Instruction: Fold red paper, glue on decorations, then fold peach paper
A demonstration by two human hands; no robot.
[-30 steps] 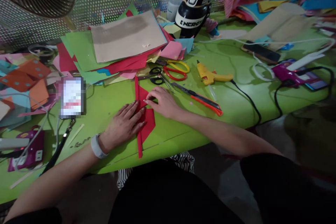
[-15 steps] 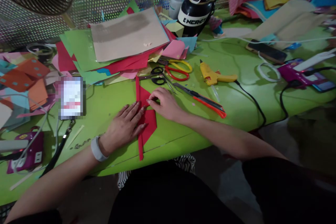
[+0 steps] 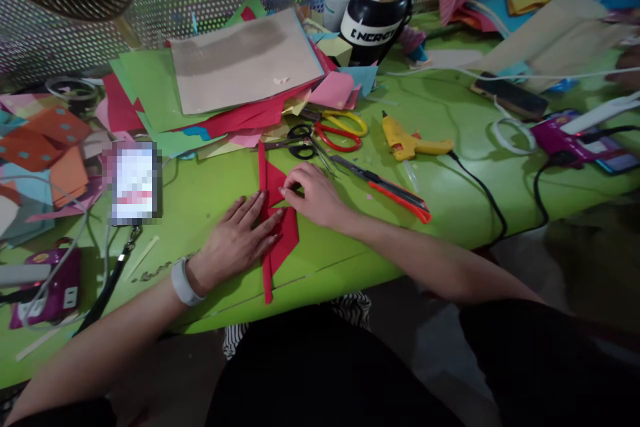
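Observation:
A folded red paper [image 3: 285, 240] lies on the green table, with a narrow rolled or folded strip along its left edge. My left hand [image 3: 237, 232], a pale band on its wrist, rests flat with fingers spread, its fingertips on the strip and the paper's middle. From the right, my right hand [image 3: 310, 195] touches the middle of the paper with thumb and index finger pinched together at a fold. Whether a bit of paper is between those fingertips is too small to tell. Just beyond the paper lie black-handled scissors [image 3: 301, 140].
An orange cutter [image 3: 400, 197], a yellow glue gun [image 3: 415, 145] and red-handled scissors [image 3: 337, 137] lie to the right. Stacked paper [image 3: 245, 60] and a black bottle [image 3: 375, 17] stand behind. A blurred-out phone-like item [image 3: 134, 183] is at left, near a purple power strip [image 3: 53, 280].
The left index finger has moved slightly apart from the others, toward the right fingertips. The right hand has hardly moved. The whole view has shifted a little.

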